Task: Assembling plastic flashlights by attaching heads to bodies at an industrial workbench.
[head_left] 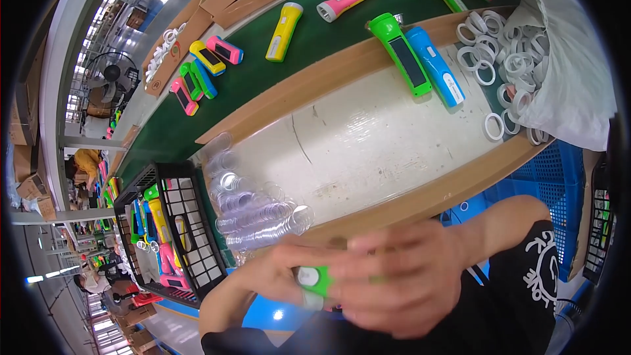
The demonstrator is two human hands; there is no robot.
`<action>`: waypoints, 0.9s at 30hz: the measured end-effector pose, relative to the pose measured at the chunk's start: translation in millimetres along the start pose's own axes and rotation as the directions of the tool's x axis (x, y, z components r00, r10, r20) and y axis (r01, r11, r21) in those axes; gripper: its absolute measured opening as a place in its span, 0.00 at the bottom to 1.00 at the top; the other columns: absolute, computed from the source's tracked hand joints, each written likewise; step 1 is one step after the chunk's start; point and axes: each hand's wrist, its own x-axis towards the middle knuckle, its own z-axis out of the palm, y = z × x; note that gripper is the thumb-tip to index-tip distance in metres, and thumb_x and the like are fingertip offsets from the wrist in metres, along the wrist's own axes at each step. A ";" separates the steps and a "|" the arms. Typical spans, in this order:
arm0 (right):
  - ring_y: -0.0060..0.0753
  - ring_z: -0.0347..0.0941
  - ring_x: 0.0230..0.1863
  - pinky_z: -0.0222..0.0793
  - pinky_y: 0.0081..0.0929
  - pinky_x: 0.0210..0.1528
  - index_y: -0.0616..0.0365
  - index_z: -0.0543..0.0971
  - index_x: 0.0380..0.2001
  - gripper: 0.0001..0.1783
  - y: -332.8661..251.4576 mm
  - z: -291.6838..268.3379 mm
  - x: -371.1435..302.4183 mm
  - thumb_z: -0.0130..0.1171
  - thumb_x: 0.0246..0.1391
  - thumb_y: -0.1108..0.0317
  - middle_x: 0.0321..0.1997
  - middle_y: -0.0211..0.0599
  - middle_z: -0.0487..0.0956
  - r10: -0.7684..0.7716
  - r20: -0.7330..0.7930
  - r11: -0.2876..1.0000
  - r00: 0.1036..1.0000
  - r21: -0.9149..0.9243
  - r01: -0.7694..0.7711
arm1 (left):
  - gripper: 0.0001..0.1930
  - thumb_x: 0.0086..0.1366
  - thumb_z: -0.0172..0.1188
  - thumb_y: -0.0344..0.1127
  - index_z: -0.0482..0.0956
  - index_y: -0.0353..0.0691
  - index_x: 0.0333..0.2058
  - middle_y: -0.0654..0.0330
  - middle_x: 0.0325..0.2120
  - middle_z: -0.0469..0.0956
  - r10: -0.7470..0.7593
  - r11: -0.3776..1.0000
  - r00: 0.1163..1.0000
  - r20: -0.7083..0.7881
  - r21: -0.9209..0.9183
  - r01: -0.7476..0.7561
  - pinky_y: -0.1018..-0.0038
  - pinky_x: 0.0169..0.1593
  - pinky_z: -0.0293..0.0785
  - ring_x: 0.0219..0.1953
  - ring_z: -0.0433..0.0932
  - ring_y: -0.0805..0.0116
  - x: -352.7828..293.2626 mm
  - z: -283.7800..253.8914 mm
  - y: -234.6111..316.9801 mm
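In front of my body, my left hand (279,271) is closed round a green flashlight (317,281) with a pale switch panel. My right hand (401,281), smeared by motion, curls over the other end of that flashlight and hides it. Beyond my hands, rows of clear round lenses (263,220) lie at the left end of a shallow cardboard-edged tray (355,151). At the tray's far right rest a green flashlight with a dark panel (407,62) and a blue flashlight (435,66). White rings (493,126) are heaped at the right end.
A green belt (256,85) runs behind the tray, carrying yellow (284,31), pink (347,1) and other flashlights. To the left stands a black crate (197,236) of colourful flashlights. A white plastic bag (575,85) and a blue basket (549,171) are at the right.
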 end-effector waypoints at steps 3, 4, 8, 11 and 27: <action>0.36 0.75 0.42 0.67 0.37 0.51 0.56 0.78 0.27 0.11 -3.7 1.9 -0.4 0.49 0.44 0.64 0.39 0.36 0.78 0.006 0.046 1.000 0.999 -0.030 -0.004 | 0.29 0.47 0.67 0.27 0.72 0.38 0.52 0.52 0.37 0.79 -0.108 0.971 0.992 0.071 -0.204 0.121 0.70 0.42 0.74 0.39 0.80 0.59 0.9 1.6 4.0; 0.39 0.75 0.42 0.67 0.38 0.51 0.59 0.77 0.27 0.11 2.1 3.8 -3.5 0.50 0.44 0.64 0.38 0.39 0.77 0.013 0.026 1.000 1.000 -0.026 -0.012 | 0.29 0.47 0.67 0.27 0.72 0.38 0.52 0.52 0.37 0.79 -0.118 0.972 0.992 0.045 -0.198 0.124 0.70 0.42 0.74 0.39 0.80 0.59 -0.5 2.6 5.2; 0.40 0.76 0.40 0.70 0.33 0.48 0.59 0.77 0.34 0.14 31.9 25.8 -22.1 0.50 0.47 0.63 0.35 0.42 0.78 0.330 -0.072 0.917 0.941 0.260 -0.301 | 0.31 0.42 0.67 0.32 0.72 0.39 0.50 0.53 0.34 0.77 -0.070 0.886 0.974 -0.217 0.435 0.160 0.71 0.35 0.75 0.35 0.79 0.59 -14.1 2.8 17.3; 0.36 0.75 0.39 0.70 0.29 0.46 0.61 0.76 0.34 0.17 88.0 42.8 -31.7 0.43 0.57 0.59 0.35 0.43 0.77 0.905 0.253 0.069 0.341 0.704 -0.706 | 0.25 0.48 0.56 0.34 0.71 0.44 0.50 0.57 0.28 0.71 0.092 0.167 0.954 -0.286 0.949 0.268 0.73 0.25 0.71 0.24 0.73 0.67 3.3 22.4 10.2; 0.35 0.74 0.40 0.68 0.30 0.47 0.62 0.76 0.34 0.22 119.1 49.0 -19.5 0.40 0.60 0.55 0.35 0.44 0.78 0.922 0.366 -0.254 0.124 0.816 -0.519 | 0.25 0.50 0.57 0.33 0.72 0.52 0.51 0.56 0.35 0.73 0.231 -0.037 0.934 -0.272 0.957 0.288 0.80 0.23 0.68 0.24 0.71 0.72 0.8 3.5 -31.8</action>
